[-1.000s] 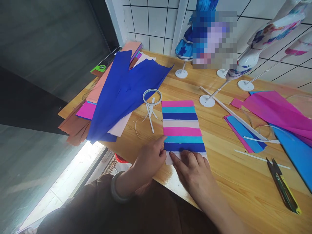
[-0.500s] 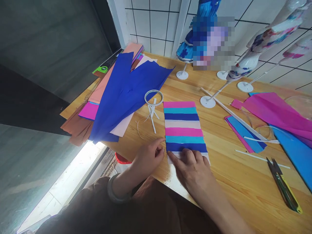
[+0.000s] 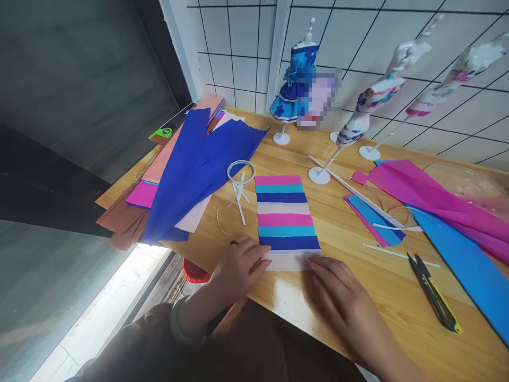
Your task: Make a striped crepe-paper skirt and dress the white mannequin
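A sheet of striped paper (image 3: 284,220) lies flat on the table, banded in pink, turquoise, dark blue and pale pinkish white. My left hand (image 3: 240,265) is at its lower left corner, thumb and index finger closed around the edge of the pale bottom strip. At the lower right corner, the fingertips of my right hand (image 3: 344,292) pinch the same strip. Just beyond the sheet's left side, a roll of double-sided tape (image 3: 240,181) rests against several short white strips (image 3: 239,199).
Blue paper (image 3: 199,170) covers a stack at the left, near a green tape measure (image 3: 164,132). Dress forms (image 3: 296,79) stand along the tiled wall. Thread snips (image 3: 433,294), pink paper (image 3: 433,196) and light blue paper (image 3: 457,249) lie right. A red bin (image 3: 194,271) sits below the edge.
My right hand has slid from pressing on the lower strips to the bottom right corner. My left hand has shifted down to the lower left corner. The pale bottom strip is now uncovered. The view has tilted up.
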`<state>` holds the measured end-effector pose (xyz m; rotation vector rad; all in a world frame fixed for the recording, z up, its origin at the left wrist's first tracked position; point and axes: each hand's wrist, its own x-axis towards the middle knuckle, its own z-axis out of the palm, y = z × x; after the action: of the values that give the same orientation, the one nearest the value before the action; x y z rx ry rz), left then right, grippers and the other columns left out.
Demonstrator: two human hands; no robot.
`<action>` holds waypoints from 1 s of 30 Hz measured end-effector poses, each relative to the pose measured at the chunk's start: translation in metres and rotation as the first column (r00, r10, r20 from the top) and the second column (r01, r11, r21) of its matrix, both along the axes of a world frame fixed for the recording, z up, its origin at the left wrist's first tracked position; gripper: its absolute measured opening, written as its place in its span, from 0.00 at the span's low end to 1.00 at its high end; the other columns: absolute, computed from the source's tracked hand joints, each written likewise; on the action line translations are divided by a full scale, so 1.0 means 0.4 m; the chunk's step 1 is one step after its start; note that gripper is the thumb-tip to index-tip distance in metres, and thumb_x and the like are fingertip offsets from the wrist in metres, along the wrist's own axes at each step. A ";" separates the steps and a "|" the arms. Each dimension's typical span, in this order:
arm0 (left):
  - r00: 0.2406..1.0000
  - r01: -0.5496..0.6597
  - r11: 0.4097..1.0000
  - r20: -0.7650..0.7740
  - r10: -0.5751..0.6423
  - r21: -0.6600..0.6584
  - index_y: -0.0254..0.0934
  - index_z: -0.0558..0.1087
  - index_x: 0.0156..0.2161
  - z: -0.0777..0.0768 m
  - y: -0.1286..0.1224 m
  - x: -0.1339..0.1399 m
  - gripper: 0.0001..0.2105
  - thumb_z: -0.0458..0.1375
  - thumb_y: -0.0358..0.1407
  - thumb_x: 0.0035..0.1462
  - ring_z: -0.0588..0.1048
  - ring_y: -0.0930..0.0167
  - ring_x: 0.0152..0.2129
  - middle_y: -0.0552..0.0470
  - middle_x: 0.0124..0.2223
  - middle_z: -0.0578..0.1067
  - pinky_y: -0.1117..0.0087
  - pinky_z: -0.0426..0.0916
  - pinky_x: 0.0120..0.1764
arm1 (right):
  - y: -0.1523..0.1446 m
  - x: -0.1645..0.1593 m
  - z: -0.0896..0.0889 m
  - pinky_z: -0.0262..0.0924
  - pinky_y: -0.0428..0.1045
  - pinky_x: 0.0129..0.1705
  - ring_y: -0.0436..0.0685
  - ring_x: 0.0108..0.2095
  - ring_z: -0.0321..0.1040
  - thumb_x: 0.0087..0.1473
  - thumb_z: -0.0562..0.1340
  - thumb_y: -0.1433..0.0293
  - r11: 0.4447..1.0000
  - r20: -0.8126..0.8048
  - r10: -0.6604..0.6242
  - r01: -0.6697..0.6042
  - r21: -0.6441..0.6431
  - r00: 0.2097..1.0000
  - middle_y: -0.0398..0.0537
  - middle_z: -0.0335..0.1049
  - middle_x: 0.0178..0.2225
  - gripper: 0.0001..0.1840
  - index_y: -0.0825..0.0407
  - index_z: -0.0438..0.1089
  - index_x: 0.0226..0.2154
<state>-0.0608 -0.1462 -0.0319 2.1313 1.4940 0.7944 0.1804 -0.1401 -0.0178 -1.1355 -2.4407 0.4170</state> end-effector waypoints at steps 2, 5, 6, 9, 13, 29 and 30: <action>0.990 0.113 0.978 -0.106 -0.096 0.173 0.33 0.71 0.44 -0.006 -0.006 0.006 0.11 0.51 0.34 0.59 0.70 0.68 0.40 0.46 0.43 0.75 0.64 0.65 0.45 | 0.009 0.031 -0.005 0.64 0.58 0.47 0.61 0.48 0.63 0.59 0.53 0.71 0.996 0.014 -0.088 0.087 0.015 0.996 0.58 0.67 0.46 0.15 0.56 0.65 0.47; 0.959 0.234 0.927 -0.228 -0.170 0.294 0.31 0.70 0.47 -0.023 -0.018 0.018 0.14 0.52 0.36 0.59 0.66 0.62 0.48 0.45 0.50 0.72 0.59 0.63 0.49 | 0.025 0.056 -0.014 0.63 0.59 0.49 0.62 0.48 0.64 0.59 0.53 0.70 0.987 0.027 -0.157 0.156 0.036 0.987 0.59 0.68 0.47 0.16 0.57 0.66 0.48; 0.953 0.245 0.923 -0.248 -0.173 0.297 0.32 0.69 0.48 -0.031 -0.022 0.021 0.16 0.52 0.38 0.58 0.65 0.61 0.50 0.46 0.51 0.72 0.58 0.63 0.49 | 0.028 0.057 -0.020 0.63 0.59 0.50 0.62 0.50 0.64 0.59 0.52 0.70 0.989 0.031 -0.143 0.141 0.044 0.989 0.59 0.68 0.48 0.16 0.57 0.66 0.48; 0.946 0.261 0.926 -0.265 -0.189 0.274 0.32 0.68 0.50 -0.049 -0.028 0.025 0.17 0.53 0.39 0.57 0.66 0.61 0.49 0.47 0.50 0.73 0.57 0.62 0.50 | 0.032 0.047 -0.045 0.63 0.59 0.51 0.62 0.51 0.64 0.59 0.52 0.72 0.993 0.052 -0.054 0.048 0.109 0.997 0.59 0.69 0.48 0.17 0.58 0.67 0.49; 0.953 0.262 0.930 -0.223 -0.207 0.256 0.33 0.69 0.48 -0.042 -0.027 0.019 0.16 0.53 0.38 0.57 0.68 0.62 0.48 0.45 0.47 0.75 0.57 0.63 0.48 | 0.018 0.035 -0.078 0.65 0.59 0.47 0.63 0.47 0.67 0.58 0.53 0.75 0.963 0.098 -0.028 0.001 0.270 0.995 0.61 0.72 0.44 0.15 0.61 0.70 0.45; 0.986 0.030 0.999 -0.164 -0.026 0.017 0.34 0.70 0.49 0.048 0.232 0.019 0.16 0.53 0.36 0.58 0.68 0.66 0.48 0.45 0.49 0.73 0.63 0.60 0.53 | -0.054 0.103 -0.063 0.67 0.56 0.44 0.59 0.41 0.69 0.59 0.53 0.69 0.971 0.006 -0.180 0.177 0.162 0.984 0.53 0.73 0.39 0.13 0.54 0.70 0.42; 0.981 0.017 1.000 -0.194 -0.018 -0.007 0.33 0.69 0.51 0.052 0.277 0.024 0.17 0.53 0.37 0.57 0.67 0.65 0.49 0.43 0.51 0.72 0.63 0.59 0.53 | -0.056 0.104 -0.067 0.67 0.56 0.44 0.59 0.41 0.69 0.59 0.53 0.69 0.972 0.002 -0.182 0.180 0.148 0.983 0.53 0.73 0.39 0.13 0.53 0.70 0.42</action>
<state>-0.0511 -0.0353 -0.0112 2.2694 1.5686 0.5886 0.2221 -0.1625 -0.0446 -1.2865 -2.3119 0.1694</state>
